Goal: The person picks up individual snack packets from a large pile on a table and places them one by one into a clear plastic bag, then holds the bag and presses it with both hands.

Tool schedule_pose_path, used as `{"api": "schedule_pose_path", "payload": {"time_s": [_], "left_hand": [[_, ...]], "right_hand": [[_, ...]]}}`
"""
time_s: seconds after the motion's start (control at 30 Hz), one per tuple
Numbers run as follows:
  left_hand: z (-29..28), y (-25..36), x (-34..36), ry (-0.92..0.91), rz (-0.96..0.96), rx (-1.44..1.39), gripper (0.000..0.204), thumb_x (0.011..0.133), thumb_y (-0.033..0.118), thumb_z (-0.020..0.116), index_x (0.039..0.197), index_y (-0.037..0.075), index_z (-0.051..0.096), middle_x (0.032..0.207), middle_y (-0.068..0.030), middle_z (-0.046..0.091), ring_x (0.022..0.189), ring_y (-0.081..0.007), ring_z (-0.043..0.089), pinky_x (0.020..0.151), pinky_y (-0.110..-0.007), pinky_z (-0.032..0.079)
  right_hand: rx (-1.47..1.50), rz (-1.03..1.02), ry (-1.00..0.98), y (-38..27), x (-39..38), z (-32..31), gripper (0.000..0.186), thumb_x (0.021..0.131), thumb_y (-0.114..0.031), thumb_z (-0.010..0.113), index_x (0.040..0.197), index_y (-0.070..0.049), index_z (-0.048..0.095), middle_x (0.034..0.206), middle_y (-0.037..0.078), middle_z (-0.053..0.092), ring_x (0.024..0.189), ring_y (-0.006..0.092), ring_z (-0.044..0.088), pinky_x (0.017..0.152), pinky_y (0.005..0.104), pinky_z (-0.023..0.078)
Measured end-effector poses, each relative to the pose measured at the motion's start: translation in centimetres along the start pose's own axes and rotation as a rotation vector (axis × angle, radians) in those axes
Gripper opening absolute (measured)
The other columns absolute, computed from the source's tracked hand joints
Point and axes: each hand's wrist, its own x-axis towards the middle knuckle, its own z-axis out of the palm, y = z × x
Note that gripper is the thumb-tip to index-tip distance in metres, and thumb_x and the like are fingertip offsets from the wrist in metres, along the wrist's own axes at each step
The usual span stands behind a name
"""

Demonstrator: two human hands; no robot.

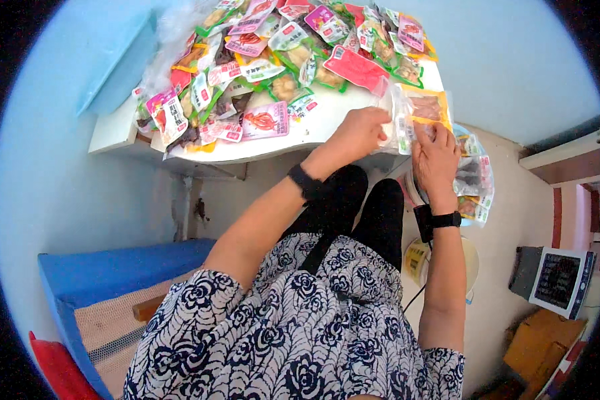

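At the table's right end, my right hand (436,159) grips the lower part of a yellow-edged food packet (425,107), with fingers and thumb over its front. Brownish pieces show through the packet's window. A clear plastic bag (399,119) lies along the packet's left side. My left hand (361,136) is closed at the bag's edge, fingertips curled toward it; what they pinch is partly hidden. Just beyond, a red packet (355,69) lies on the near side of a large heap of food packets (273,57).
The white table (313,120) has a curved front edge. More packets (472,177) hang or lie in a column below its right end. A yellow-labelled bucket (418,259) stands by my right forearm. A blue-framed mesh box (127,267) is at lower left, a dark-screened device (563,283) at right.
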Motion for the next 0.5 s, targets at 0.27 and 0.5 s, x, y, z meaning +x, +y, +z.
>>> {"api": "schedule_pose_path", "payload": {"time_s": [0.27,0.5], "left_hand": [[-4.0,-3.4,-5.6,0.322,0.22,0.394,0.015,0.081,0.002,0.056,0.094,0.0,0.064,0.104,-0.0145,0.062,0.088,-0.0307,0.061,0.083,-0.038,0.049],[-2.1,-4.1,-6.8,0.341,0.395,0.469,0.032,0.067,0.004,0.067,0.098,0.002,0.059,0.106,-0.0115,0.061,0.096,-0.03,0.056,0.085,-0.039,0.046]], "right_hand": [[0.029,-0.013,0.004,0.4,0.0,1.1,0.037,0.082,-0.023,0.054,0.119,-0.024,0.057,0.118,0.012,0.049,0.113,0.0314,0.045,0.093,0.047,0.037],[0.005,0.014,0.023,1.2,-0.2,0.8,0.036,0.083,-0.025,0.053,0.119,-0.024,0.058,0.12,0.012,0.049,0.114,0.031,0.045,0.094,0.0465,0.034]]}}
